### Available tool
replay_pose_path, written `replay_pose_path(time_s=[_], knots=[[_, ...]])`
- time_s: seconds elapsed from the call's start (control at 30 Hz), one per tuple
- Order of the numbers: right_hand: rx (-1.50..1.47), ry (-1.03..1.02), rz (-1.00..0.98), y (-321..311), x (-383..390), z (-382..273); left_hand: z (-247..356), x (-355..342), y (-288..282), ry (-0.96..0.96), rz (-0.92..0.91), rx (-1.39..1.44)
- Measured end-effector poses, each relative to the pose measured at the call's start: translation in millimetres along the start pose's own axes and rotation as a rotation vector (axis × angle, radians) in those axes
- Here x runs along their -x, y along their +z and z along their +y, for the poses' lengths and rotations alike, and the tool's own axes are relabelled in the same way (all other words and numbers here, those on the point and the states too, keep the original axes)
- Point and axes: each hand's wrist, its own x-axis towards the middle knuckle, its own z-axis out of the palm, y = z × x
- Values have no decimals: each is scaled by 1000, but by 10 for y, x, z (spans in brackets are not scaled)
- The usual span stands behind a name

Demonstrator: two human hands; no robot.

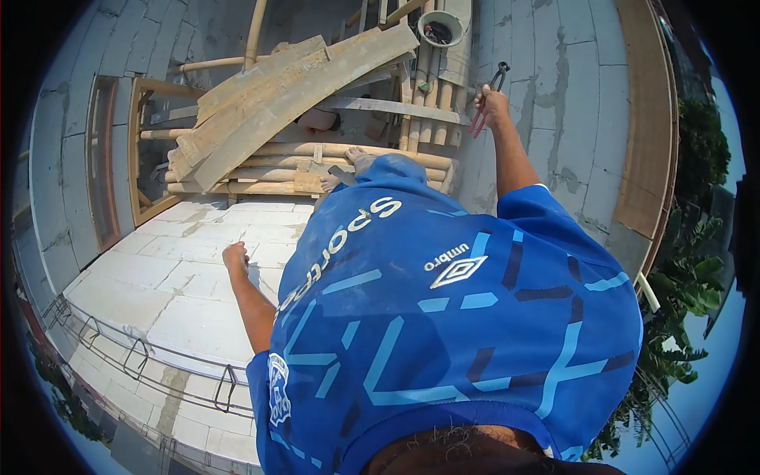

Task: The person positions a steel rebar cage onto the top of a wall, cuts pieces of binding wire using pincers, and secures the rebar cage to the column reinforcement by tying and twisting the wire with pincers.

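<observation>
My right hand (492, 105) is raised at the upper right, closed around pincers (499, 74) with red handles and a dark metal head. My left hand (236, 255) is closed at the left, near white block masonry (190, 275); what it holds, if anything, is unclear. My blue jersey fills the lower middle. My bare feet (356, 157) rest by a bamboo pole platform (269, 150).
Loose planks (273, 111) lie slanted across the scaffold. A bucket (455, 28) with dark contents stands at the top. A person (315, 120) is partly visible below. Grey block walls (546, 103) flank both sides, with a wooden window frame (141, 154) and steel rebar (136, 356) at left.
</observation>
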Motion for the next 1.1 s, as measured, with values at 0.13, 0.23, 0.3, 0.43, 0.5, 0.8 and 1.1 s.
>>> replay_pose_path(time_s=[0.13,0.23,0.3,0.43,0.5,0.8,1.1], knots=[[19,7,31,-7,147,10,-653,-27,128,-184,-70,-178],[116,52,25,-163,192,117,-878,-69,168,-189,-96,-275],[152,105,84,-337,281,262,-847,-158,187,-158,-108,-351],[210,112,37,-191,265,350,-1034,-209,178,-133,-90,-400],[226,118,18,-164,304,345,-1019,-247,195,-117,-96,-434],[306,65,-57,188,503,110,-1064,-357,321,-80,-123,-539],[278,74,-39,189,675,204,-1029,-417,345,-56,-135,-603]])
